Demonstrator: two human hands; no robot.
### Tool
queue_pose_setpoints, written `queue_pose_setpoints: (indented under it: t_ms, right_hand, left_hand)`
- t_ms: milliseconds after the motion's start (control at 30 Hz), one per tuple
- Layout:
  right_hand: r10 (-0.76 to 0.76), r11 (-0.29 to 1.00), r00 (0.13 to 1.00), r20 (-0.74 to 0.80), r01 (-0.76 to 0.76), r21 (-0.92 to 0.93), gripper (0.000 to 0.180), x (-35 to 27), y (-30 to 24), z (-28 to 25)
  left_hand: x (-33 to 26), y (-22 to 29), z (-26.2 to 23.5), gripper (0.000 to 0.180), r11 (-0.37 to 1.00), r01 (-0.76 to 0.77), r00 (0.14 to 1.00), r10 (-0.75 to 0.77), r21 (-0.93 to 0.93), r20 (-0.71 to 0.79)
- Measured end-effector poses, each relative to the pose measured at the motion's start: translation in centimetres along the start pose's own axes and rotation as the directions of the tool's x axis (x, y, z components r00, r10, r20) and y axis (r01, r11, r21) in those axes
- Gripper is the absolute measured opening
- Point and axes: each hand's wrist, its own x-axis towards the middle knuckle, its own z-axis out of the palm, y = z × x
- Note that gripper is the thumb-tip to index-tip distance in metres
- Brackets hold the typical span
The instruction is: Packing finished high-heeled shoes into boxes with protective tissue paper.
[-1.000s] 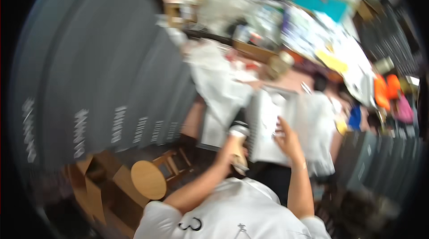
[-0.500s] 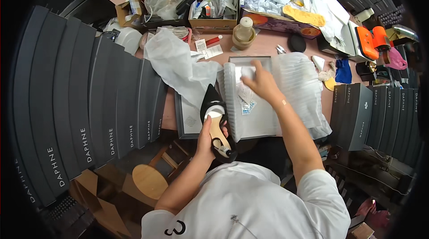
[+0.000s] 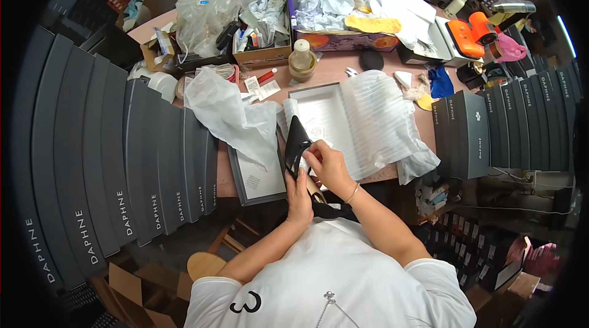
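A pointed black shoe (image 3: 295, 139) with a pale insole is tilted in front of my body, its toe away from me. My left hand (image 3: 299, 200) is closed round its side. The fingers of my right hand (image 3: 331, 165) are pinched at the shoe's opening, beside its black straps; whether they also grip something small inside is hidden. Beyond the shoe lies an open grey shoe box (image 3: 314, 89) with white ribbed wrapping (image 3: 375, 125) spread over its right side. The box lid (image 3: 261, 196) lies to the left, partly under white tissue paper (image 3: 236, 116).
Dark shoe boxes (image 3: 98, 144) stand in a long row at left, more boxes (image 3: 469, 135) at right. At the back are a carton of small supplies (image 3: 261, 53), a box of crumpled paper (image 3: 337, 43), a capped bottle (image 3: 302, 61) and an orange device (image 3: 464, 38).
My right hand has come from over the open box down to the shoe and closed at its opening. The shoe has turned onto its side in my left hand. The head view has shifted.
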Motion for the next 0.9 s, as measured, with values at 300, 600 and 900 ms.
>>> queue_pose_setpoints:
  t_ms: [300, 600, 900]
  right_hand:
    - [-0.279, 0.888, 0.96, 0.039, 0.273, -0.369, 0.072, -0.2, -2.4, -1.8]
    - [-0.223, 0.928, 0.939, 0.263, 0.287, -0.239, 0.067, 2.2, -0.1, -0.5]
    - [0.019, 0.632, 0.957, -0.291, -0.237, -0.737, 0.056, -5.6, 15.7, -25.6]
  left_hand:
    - [0.3, 1.5, -2.5, 0.049, 0.946, 0.317, 0.918, -0.287, -0.068, 0.273]
    - [1.6, 1.2, -4.9, 0.038, 0.931, 0.326, 0.942, -0.305, -0.166, 0.14]
    - [7.1, 1.8, 6.0, 0.048, 0.125, -0.748, 0.663, 0.092, 0.652, 0.743]
